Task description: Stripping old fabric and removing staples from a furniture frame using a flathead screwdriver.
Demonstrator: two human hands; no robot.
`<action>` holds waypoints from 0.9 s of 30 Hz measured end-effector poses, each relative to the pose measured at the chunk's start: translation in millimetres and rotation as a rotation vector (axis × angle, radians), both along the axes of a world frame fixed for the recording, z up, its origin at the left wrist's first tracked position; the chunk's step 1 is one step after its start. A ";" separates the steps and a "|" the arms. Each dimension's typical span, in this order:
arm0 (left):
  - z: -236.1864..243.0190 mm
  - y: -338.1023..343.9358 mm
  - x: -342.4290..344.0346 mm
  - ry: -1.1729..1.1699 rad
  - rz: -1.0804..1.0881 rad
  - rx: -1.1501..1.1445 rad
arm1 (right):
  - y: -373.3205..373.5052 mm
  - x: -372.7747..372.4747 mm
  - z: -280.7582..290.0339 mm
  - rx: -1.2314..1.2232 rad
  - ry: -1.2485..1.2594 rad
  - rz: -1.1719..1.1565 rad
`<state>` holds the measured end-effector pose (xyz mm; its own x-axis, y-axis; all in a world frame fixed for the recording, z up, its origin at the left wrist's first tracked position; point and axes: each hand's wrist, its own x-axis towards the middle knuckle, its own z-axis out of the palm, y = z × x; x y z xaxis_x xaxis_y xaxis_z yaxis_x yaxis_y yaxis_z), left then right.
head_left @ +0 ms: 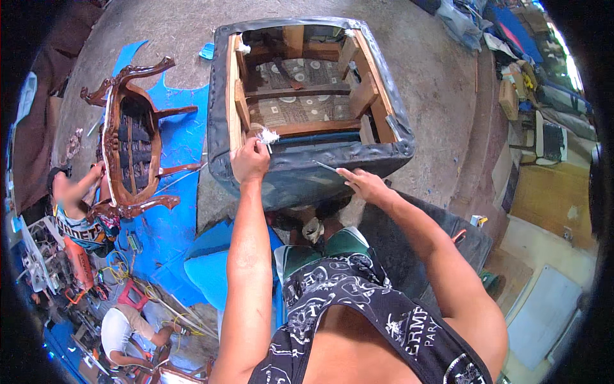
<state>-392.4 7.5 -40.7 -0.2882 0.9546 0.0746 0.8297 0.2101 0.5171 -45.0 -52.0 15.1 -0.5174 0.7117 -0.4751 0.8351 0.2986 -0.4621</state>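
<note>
An upturned seat base (311, 157), covered in black leather-like material, stands in front of me with its wooden frame (307, 128) exposed. Patterned fabric (300, 105) shows inside it. At the near left corner, my left hand (250, 161) rests with curled fingers beside a tuft of white stuffing (268, 136); what the fingertips pinch is hidden. My right hand (366, 185) grips a thin metal tool (325, 166) whose tip points left, over the near black side; its handle is covered by my fingers. More white tufts (244, 48) sit at the far corners.
Left, a carved wooden chair frame (114, 137) lies tipped on blue sheeting (182, 128), with one person (80, 217) beside it. Another person (125, 329) bends at lower left among tools. A dark board (416, 237) lies near my right arm; boards and bundles (550, 205) line the right.
</note>
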 end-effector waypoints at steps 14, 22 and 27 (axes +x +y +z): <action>3.1 -3.8 -4.0 -0.016 0.031 -0.047 | -17.2 -27.9 71.4 0.025 0.129 -0.131; -3.0 -1.2 -4.5 -0.001 0.015 -0.022 | -23.6 -39.1 81.4 -0.030 0.167 -0.241; -5.7 -2.1 -4.2 0.004 0.030 0.036 | -5.0 -52.6 95.2 -0.081 -0.048 -0.096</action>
<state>-396.7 5.4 -46.4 -0.3163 0.9423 0.1096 0.8254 0.2164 0.5214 -97.6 -57.0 110.3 -0.4242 0.7153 -0.5553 0.8796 0.1797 -0.4405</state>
